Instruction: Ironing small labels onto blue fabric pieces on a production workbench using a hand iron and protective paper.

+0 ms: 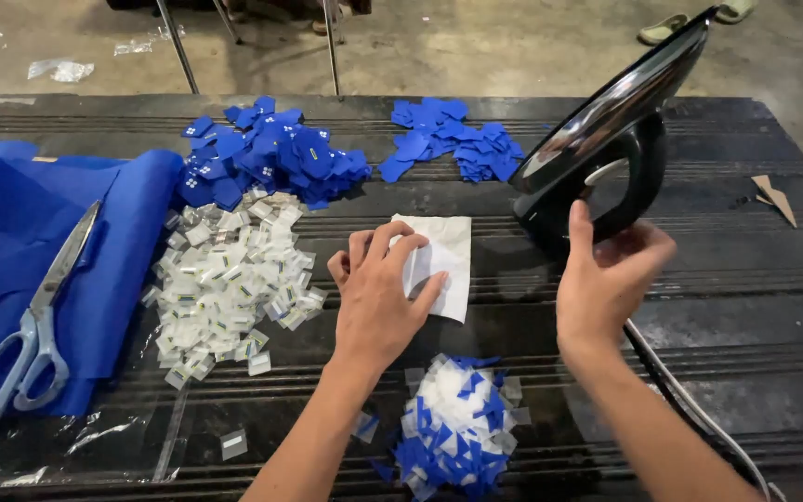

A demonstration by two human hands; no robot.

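Observation:
My left hand (378,288) rests flat on a white sheet of paper (448,256) in the middle of the dark table, fingers spread over its left part. My right hand (606,274) hovers just below the handle of a black electric iron (606,139), which stands upright on its heel at the right; the fingers are loosely curled and hold nothing. The iron's cord (690,409) runs down along my right forearm.
A heap of small white labels (225,279) lies left of the paper. Blue fabric patches form two piles (267,153) (453,139) at the back. Mixed blue and white scraps (457,428) sit near the front. Scissors (34,325) lie on folded blue cloth (11,242) at left.

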